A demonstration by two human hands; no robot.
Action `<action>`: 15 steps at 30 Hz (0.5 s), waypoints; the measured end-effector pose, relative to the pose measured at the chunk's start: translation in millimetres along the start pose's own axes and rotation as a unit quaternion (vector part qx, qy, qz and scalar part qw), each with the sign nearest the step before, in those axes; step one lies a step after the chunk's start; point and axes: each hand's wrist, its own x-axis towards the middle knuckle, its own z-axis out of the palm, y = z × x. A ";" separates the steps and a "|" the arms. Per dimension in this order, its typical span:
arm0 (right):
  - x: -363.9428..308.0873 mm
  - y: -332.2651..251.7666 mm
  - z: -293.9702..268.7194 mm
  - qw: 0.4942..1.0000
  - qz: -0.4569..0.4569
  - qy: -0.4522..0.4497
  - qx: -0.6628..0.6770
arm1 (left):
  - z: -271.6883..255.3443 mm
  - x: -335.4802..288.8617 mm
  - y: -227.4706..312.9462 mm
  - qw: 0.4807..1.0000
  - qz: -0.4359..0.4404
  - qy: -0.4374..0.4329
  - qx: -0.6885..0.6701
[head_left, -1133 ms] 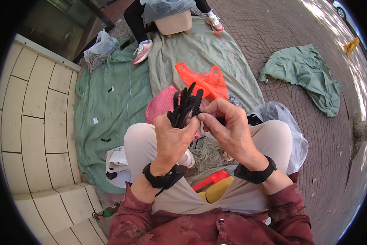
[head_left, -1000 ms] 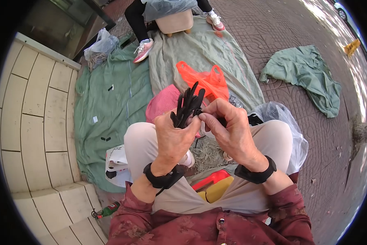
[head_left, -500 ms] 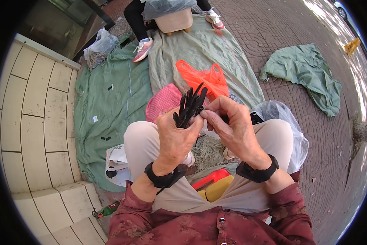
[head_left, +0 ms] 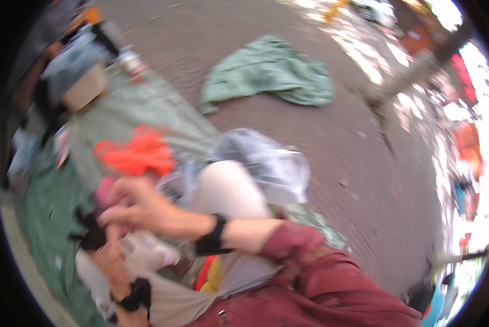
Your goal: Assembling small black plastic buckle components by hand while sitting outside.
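Note:
Motion blurs the whole picture. A bundle of slim black strips (head_left: 93, 235) sticks up from my left hand (head_left: 112, 261), which is closed around its lower end. My right hand (head_left: 141, 206) is bent over the bundle from the right, thumb and fingers drawn together in a pinch at its edge. What lies between those fingertips is smeared and cannot be made out. Both wrists wear black bands. Under the hands are my knees in light trousers, with a pink cloth (head_left: 105, 191) partly hidden behind the right hand.
An orange-red plastic bag (head_left: 135, 152) and a clear plastic bag (head_left: 263, 163) lie beyond my knees. Green sheets (head_left: 48, 218) cover the ground at left; a crumpled green cloth (head_left: 269, 73) lies on the paving. Another person (head_left: 48, 71) sits at the far left. A tree trunk (head_left: 419, 71) stands at right.
The view has swung to the right, so hands, bags and sheets now appear further left, and the tree and street show at right. Both hands remain together at the black bundle.

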 end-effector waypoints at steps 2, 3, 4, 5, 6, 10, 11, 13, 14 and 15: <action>3.3 -2.8 -0.6 0.999 0.046 -0.012 0.012 | 0.3 11.2 15.7 0.986 -0.127 -0.022 -0.108; 5.7 7.7 -3.7 1.000 0.009 0.007 0.012 | 10.9 11.8 29.8 0.988 -0.089 -0.008 -0.126; 8.7 7.7 13.5 1.000 -0.017 0.019 0.003 | -13.2 11.1 27.9 0.987 -0.103 -0.003 -0.120; 7.5 15.9 5.3 0.997 -0.034 0.064 -0.033 | 0.3 15.9 13.9 0.981 -0.123 -0.026 -0.146; 13.2 36.2 3.4 0.994 -0.067 0.074 -0.045 | 10.6 14.4 37.4 0.992 -0.073 0.004 -0.103; 31.4 84.9 -2.0 0.989 -0.110 0.096 -0.013 | 26.1 12.4 64.2 0.987 -0.091 -0.010 -0.128; 3.4 25.0 0.6 0.988 0.032 0.044 0.145 | 17.1 14.6 49.3 0.978 -0.147 -0.015 -0.144; -3.0 12.4 -4.2 0.988 0.014 0.065 0.142 | 24.0 14.5 72.4 0.980 -0.133 -0.022 -0.147; 31.9 67.7 -11.1 0.989 -0.106 0.096 0.040 | 37.1 12.2 99.4 0.979 -0.133 -0.028 -0.154; 38.5 76.2 -8.2 0.989 -0.103 0.095 0.046 | 36.9 13.8 97.9 0.978 -0.151 -0.012 -0.145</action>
